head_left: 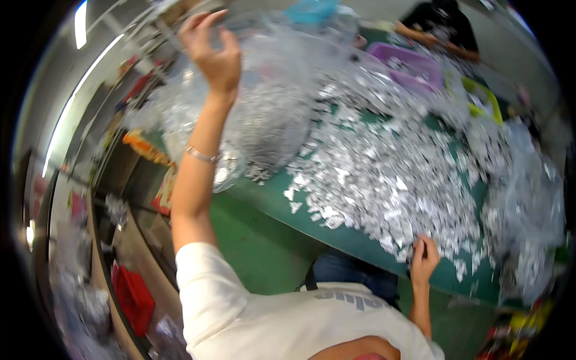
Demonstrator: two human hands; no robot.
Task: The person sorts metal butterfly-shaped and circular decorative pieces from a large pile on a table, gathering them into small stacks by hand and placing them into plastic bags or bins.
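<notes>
Clear bag (270, 102): I am seeing it lifted above the far-left end of the green table (270, 201), bulging and sagging with silvery pieces inside; its lower end is hanging just over the table's near edge.
Left hand (213, 51): I am watching it raised high, fingers curled and closing on the top of the clear bag, thumb apart from the rest; it is gripping the plastic, not spread flat. A thin bracelet (203, 155) is sitting on the forearm below it.
Silver scrap heap (390, 174): it is spreading across the middle of the green table, just right of the bag, loose shiny pieces reaching to the near edge.
Right hand (424, 259): I am seeing it at the table's near edge, fingers bent and narrow, pressing into the edge of the heap; whether it is pinching a piece I cannot tell.
Purple bin (414, 65): it is sitting at the table's far side, beyond the heap.
Another person (441, 27): they are working at the table's far end, in dark clothing.
Red crate (133, 298): it is resting on the floor, well left of the table.
</notes>
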